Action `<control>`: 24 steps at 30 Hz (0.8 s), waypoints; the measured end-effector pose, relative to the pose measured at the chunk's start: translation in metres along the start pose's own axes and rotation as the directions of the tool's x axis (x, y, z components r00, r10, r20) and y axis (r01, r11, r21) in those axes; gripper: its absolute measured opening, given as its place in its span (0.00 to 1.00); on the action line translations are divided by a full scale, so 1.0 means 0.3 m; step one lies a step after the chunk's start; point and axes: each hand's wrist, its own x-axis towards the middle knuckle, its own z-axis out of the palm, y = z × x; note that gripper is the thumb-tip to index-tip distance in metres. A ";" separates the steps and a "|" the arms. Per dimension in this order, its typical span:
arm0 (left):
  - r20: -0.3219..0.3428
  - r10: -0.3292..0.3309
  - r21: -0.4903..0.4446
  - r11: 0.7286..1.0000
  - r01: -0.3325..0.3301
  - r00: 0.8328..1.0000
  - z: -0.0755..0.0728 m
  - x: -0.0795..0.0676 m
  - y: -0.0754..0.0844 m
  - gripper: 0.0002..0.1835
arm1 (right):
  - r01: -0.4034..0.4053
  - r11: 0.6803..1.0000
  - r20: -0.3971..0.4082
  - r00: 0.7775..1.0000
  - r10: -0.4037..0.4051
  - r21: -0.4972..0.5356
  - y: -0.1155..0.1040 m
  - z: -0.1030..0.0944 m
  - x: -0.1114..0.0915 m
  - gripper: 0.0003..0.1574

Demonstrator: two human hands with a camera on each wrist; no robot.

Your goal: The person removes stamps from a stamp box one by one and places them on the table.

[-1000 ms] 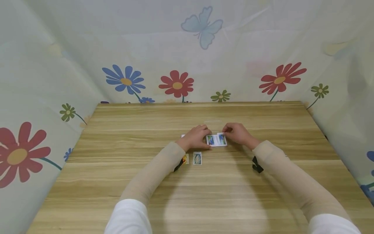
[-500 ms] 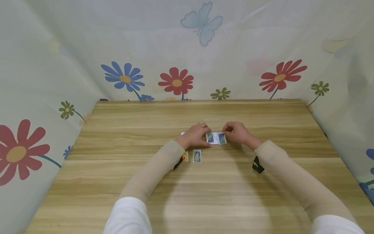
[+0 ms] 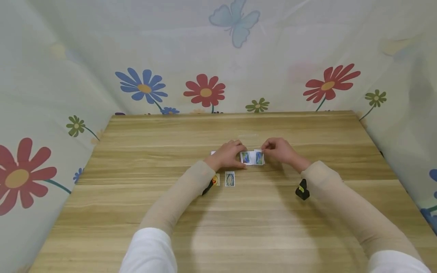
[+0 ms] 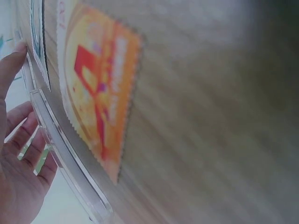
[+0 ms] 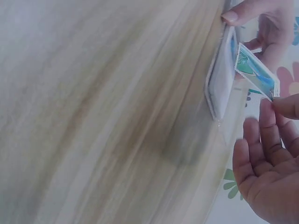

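My left hand spans a flat, clear plastic case, thumb at its near edge and fingers along the far side. White content lies at its right end. A blue-green stamp shows beside the left thumb. My right hand pinches a second blue-green stamp by a corner between thumb and forefinger. That stamp is tilted up over the white surface, its other fingers loosely bent. Nearer me on the wood lie an orange stamp, partly behind the left wrist, and a bluish stamp.
A thin clear strip lies on the wooden table beyond the hands. Black wrist straps hang under the sleeves. A flowered cloth backdrop stands behind and along both sides of the table.
The stamp in my right fingers has swung from slanting to nearly straight and risen a little off the white surface. My left hand keeps its place; the head view has tilted slightly.
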 end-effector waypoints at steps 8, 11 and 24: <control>-0.004 0.008 -0.009 1.000 -0.008 1.000 0.002 0.002 -0.008 0.35 | -0.096 0.987 0.048 0.995 0.091 0.126 -0.009 -0.006 -0.017 0.09; -0.005 0.011 -0.006 1.000 -0.011 1.000 0.006 0.005 -0.016 0.35 | -0.116 0.979 0.074 0.992 0.104 0.171 -0.008 0.000 -0.022 0.09; -0.021 0.008 0.000 1.000 -0.008 1.000 0.020 0.014 -0.030 0.36 | -0.208 0.929 0.227 0.964 0.141 0.306 -0.012 0.061 -0.043 0.10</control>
